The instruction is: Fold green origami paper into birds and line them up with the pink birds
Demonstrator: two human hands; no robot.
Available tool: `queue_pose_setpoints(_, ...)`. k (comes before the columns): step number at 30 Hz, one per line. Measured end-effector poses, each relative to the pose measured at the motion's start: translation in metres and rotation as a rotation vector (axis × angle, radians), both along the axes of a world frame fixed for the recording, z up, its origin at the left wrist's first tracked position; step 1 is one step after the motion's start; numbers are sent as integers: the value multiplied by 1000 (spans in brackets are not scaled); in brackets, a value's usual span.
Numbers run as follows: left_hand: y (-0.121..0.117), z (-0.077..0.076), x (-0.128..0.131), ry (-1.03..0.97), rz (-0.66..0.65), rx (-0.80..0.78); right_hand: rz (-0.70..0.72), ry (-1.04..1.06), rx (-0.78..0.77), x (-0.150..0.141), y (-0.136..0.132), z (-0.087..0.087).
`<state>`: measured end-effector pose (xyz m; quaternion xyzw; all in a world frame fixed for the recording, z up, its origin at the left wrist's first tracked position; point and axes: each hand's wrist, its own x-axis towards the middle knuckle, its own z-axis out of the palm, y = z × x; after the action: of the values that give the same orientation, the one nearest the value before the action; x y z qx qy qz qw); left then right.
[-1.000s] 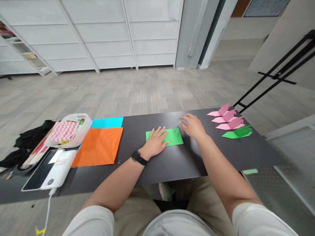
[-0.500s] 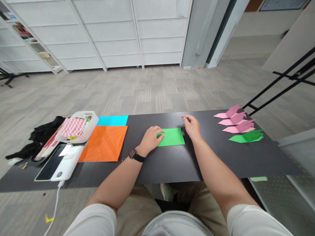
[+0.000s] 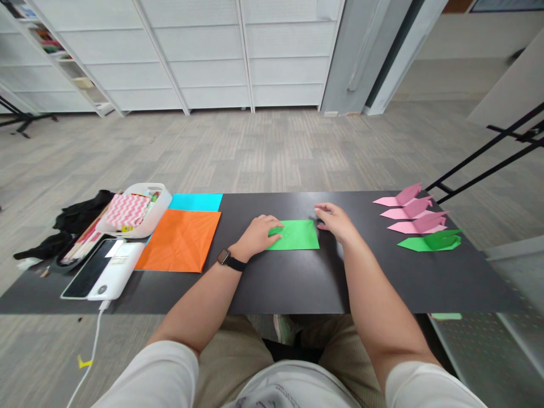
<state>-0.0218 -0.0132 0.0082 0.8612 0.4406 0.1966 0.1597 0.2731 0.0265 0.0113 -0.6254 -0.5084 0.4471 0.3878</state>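
Note:
A green sheet of paper (image 3: pixel 298 235), folded into a rectangle, lies flat on the dark table (image 3: pixel 280 289). My left hand (image 3: pixel 258 233) rests on its left end, fingers stretched out over the paper and the thumb along it. Just off the paper's upper right corner is my right hand (image 3: pixel 335 221), with thumb and fingers apart and nothing between them. Farther right stand folded paper birds in a column: several pink ones (image 3: pixel 410 211) and a green one (image 3: pixel 430 242) nearest me.
Left of my hands lie orange paper (image 3: pixel 181 241) and blue paper (image 3: pixel 198 202). Beyond them are a white basket (image 3: pixel 159 211) with a pink zigzag-patterned item, a phone (image 3: pixel 91 272), a white power bank (image 3: pixel 117 271) with a cable, and black cloth (image 3: pixel 83 214).
My right hand's fingers have opened from a near pinch beside the paper's corner. My left hand has stayed on the paper, and the view has shifted slightly.

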Motion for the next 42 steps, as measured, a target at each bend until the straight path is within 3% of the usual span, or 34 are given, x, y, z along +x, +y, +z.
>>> queue_pose_setpoints(4,0,2,-1,56,71,8,36,110,-98,-7,-4,9)
queue_pose_setpoints(15,-1,-1,0,48,188,34,70,308,-137,-24,-9,16)
queue_pose_setpoints(22,-12,5,9,29,173,23,49,458,-64,-32,-11,17)
queue_pose_setpoints(26,-17,8,14,53,188,29,76,525,51,-35,-12,18)
queue_pose_setpoints(31,-10,8,14,39,249,26,-26,336,175,-31,-7,14)
queue_pose_setpoints(36,-8,3,17,-20,285,34,190,188,21,-44,-14,1)
queue_pose_setpoints(39,-15,2,22,-15,201,-10,273,55,109,-55,-23,-2)
queue_pose_setpoints(42,-22,2,27,8,122,-41,257,-108,244,-56,-25,-1)
